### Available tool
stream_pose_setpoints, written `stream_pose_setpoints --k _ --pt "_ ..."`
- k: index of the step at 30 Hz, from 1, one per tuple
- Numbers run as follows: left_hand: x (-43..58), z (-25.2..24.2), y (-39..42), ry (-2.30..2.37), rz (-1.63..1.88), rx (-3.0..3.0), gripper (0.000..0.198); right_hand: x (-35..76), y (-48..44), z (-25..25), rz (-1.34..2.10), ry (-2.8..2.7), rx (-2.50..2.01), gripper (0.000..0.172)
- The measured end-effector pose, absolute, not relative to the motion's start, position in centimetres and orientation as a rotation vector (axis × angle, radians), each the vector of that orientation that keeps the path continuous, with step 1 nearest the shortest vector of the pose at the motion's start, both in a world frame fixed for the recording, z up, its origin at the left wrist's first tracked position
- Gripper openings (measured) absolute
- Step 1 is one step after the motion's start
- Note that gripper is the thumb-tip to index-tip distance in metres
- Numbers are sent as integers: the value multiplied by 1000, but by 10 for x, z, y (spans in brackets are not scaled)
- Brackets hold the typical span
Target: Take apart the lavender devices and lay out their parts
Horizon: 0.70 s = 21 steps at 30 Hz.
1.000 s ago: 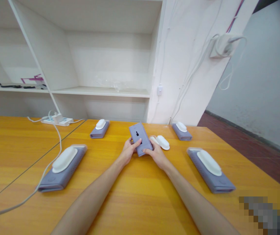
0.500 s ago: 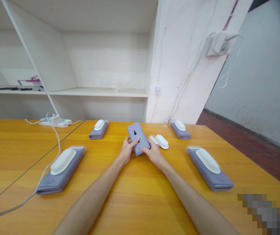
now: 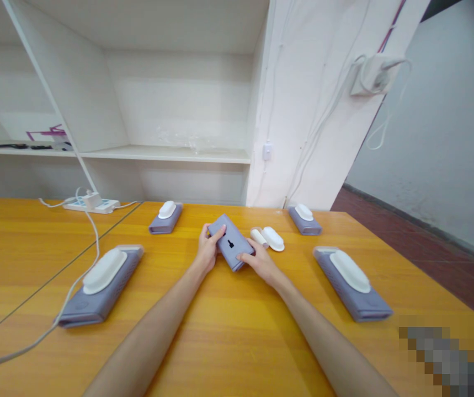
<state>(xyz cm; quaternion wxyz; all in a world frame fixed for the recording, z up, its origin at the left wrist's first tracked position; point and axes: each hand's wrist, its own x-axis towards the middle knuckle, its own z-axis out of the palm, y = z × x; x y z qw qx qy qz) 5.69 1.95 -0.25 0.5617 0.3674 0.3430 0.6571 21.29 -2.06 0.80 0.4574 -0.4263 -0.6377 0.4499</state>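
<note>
On the smooth, streaky orange bench [image 3: 237,353], nearer than the held case [image 3: 237,245] and to its left and right, lie two ribbed mauve boxes [image 3: 363,303], each topped by a glossy white oval [image 3: 106,270]. The held case, flat and lilac with a black cutout, slants between two hands: the left hand [image 3: 207,248] pinches its left end, the right hand [image 3: 260,263] its right. Just right of it sit one more oval and one rounded capsule [image 3: 258,237]. Beyond it: two more topped boxes, one power strip [image 3: 104,206], white shelves [image 3: 166,154].
</note>
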Motion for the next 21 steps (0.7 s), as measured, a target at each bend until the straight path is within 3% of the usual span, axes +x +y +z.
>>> stream_pose_setpoints --k 21 --pt "50 -1 24 745 1477 854 45 200 -21 13 1163 -1446 -1196 33"
